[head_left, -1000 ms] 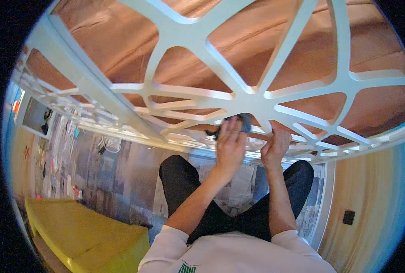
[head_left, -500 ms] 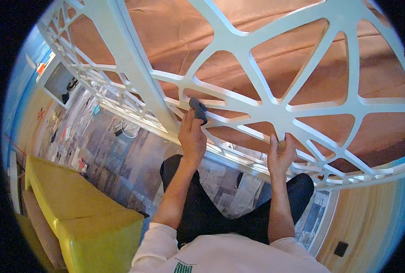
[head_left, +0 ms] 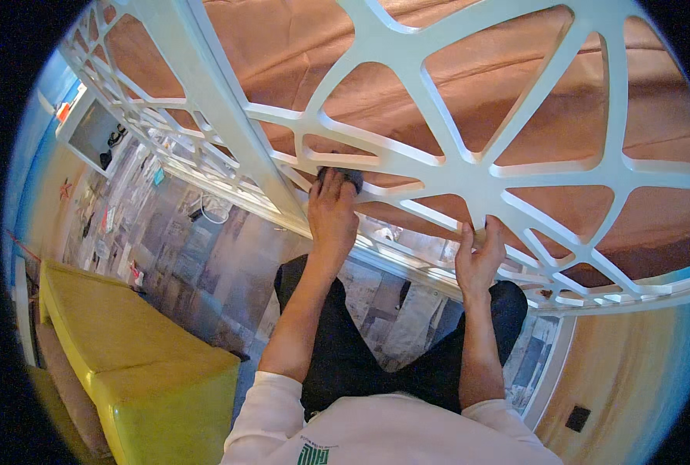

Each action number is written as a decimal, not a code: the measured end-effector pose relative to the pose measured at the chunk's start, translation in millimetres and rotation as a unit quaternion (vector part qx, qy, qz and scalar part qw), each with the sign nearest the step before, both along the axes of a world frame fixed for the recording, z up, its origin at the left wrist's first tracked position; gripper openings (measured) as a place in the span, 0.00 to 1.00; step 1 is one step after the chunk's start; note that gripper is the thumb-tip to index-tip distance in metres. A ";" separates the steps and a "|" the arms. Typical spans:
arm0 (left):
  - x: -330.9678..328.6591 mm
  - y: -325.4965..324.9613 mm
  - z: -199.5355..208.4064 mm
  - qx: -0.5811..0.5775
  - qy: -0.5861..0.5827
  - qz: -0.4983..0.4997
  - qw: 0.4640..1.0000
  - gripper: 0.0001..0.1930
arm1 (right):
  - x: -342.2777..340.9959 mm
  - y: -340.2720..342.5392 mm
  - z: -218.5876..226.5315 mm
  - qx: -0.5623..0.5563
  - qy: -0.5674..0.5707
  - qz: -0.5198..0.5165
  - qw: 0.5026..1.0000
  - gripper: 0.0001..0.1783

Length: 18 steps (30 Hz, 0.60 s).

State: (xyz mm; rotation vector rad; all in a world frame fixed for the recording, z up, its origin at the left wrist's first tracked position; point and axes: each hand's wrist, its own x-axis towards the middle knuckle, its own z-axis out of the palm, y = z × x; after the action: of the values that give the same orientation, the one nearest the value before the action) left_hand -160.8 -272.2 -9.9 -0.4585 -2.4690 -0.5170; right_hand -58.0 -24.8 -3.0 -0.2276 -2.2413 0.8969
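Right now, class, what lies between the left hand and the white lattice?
In the head view, a dark grey cloth lies between left hand and lattice.

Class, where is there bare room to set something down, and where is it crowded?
The top of the yellow bench shows nothing on it. Floor bordered by bench, white lattice and left leg also looks free. Crowded: the floor beyond, with scattered things, and the lattice near the post, where the left hand holds a dark cloth.

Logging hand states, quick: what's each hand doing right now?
Left hand: holding a dark cloth against the white lattice.
Right hand: closed on a lattice strut.
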 end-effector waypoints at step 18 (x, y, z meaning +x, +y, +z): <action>56.8 82.6 47.4 0.827 -0.267 -0.229 0.438 0.19 | -2.3 -1.3 -7.3 0.062 0.017 -0.012 0.998 0.22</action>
State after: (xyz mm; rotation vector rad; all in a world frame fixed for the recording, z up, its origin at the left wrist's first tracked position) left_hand -104.0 -189.5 37.5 0.0034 -0.8981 -3.0614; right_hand -60.3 -26.1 -10.3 -0.1807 -2.2488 0.7412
